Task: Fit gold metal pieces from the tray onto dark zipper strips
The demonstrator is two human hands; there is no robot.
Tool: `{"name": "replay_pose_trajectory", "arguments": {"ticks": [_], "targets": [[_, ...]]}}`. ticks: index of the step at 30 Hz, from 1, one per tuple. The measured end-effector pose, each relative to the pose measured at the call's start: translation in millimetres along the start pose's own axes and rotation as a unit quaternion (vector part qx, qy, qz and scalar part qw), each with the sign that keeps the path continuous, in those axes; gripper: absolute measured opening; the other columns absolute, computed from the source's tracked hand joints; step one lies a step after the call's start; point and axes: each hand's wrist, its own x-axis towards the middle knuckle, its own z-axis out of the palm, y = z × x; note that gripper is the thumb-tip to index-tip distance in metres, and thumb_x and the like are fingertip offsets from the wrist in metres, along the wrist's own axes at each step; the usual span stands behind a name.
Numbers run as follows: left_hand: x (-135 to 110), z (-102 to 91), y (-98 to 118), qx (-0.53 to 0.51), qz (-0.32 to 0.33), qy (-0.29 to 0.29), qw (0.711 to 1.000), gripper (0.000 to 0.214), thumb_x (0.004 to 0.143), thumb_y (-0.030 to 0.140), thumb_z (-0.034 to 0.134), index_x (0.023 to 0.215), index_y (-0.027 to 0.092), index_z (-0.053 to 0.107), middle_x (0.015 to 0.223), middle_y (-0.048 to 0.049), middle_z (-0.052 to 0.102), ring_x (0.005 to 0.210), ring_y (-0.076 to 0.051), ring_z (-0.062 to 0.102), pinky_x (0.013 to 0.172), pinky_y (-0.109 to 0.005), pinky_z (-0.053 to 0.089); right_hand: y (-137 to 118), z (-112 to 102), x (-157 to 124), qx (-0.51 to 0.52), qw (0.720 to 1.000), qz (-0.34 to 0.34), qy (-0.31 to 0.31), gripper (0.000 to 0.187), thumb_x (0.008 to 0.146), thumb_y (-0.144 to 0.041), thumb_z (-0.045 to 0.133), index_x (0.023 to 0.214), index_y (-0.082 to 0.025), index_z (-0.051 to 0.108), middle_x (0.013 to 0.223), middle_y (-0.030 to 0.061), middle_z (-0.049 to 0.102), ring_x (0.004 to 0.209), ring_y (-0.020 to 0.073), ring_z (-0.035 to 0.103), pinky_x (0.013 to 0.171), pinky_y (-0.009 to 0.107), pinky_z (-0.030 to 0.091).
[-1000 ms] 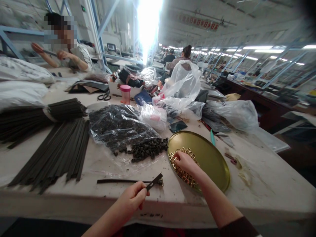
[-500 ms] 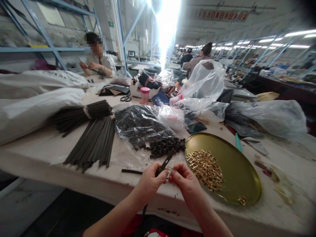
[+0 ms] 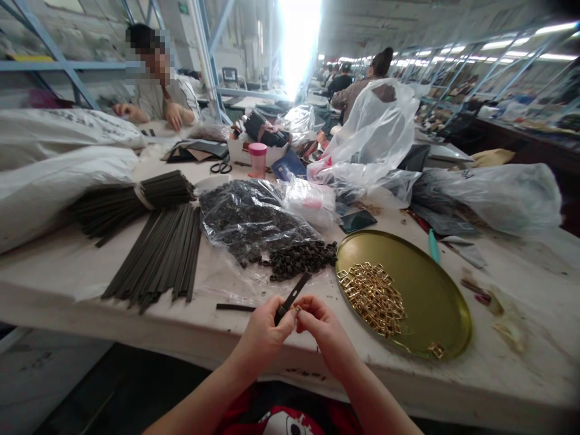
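My left hand [image 3: 264, 333] is closed on a thin dark strap [image 3: 291, 292] whose end sticks up and to the right. My right hand [image 3: 322, 327] pinches a small gold buckle [image 3: 298, 309] right against the strap, just over the table's front edge. To the right lies a round gold tray [image 3: 435, 302] with a heap of gold buckles [image 3: 374, 296]. Behind my hands a pile of small black loops [image 3: 301, 258] spills from a clear bag [image 3: 251, 220]. Another dark strap piece [image 3: 235, 307] lies flat on the table to the left of my hands.
Long dark strips [image 3: 161, 257] lie loose at left, behind them a tied bundle [image 3: 131, 202] and white sacks [image 3: 54, 175]. Clear plastic bags [image 3: 489, 196], a pink-lidded cup [image 3: 258, 159], scissors [image 3: 220, 168] and a phone [image 3: 357, 220] sit farther back. A person [image 3: 158, 90] works across the table.
My right hand left the buckle heap on the tray and came to the left hand with a buckle. My left hand lifted the strap off the table; both now meet at the front edge.
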Motion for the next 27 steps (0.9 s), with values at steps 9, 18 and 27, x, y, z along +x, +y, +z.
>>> {"name": "replay_pose_trajectory", "arguments": {"ticks": [9,18,27], "targets": [[-3.0,-4.1,0.6,0.055,0.012,0.009,0.998,0.016,0.083,0.031,0.047,0.075,0.018,0.054,0.065,0.0019,0.059,0.062,-0.013,0.054,0.059,-0.022,0.039,9.6,0.7,5.9,-0.044,0.999,-0.014,-0.02,0.007,0.066,-0.022,0.058,0.07,-0.016,0.056,0.059,-0.0043,0.052,0.053,0.009,0.046,0.052,0.022,0.038],[-11.2,-5.9,8.5,0.124,0.048,-0.029,0.991,0.017,0.084,0.028,0.045,0.079,0.018,0.056,0.071,-0.0005,0.058,0.067,-0.015,0.052,0.062,-0.024,0.037,5.1,0.4,-6.8,0.029,0.999,-0.04,0.016,0.024,0.06,-0.035,0.073,0.071,-0.018,0.06,0.064,-0.0022,0.059,0.058,0.011,0.052,0.057,0.024,0.043],[-12.5,-8.0,6.1,-0.008,0.001,0.0,1.0,0.012,0.077,0.026,0.051,0.078,0.015,0.055,0.07,0.001,0.055,0.067,-0.014,0.049,0.061,-0.023,0.038,7.7,5.9,-21.7,-0.015,0.995,-0.082,0.058,0.021,0.066,-0.031,0.07,0.08,-0.019,0.06,0.079,0.0021,0.065,0.076,0.0161,0.06,0.073,0.029,0.045]]}}
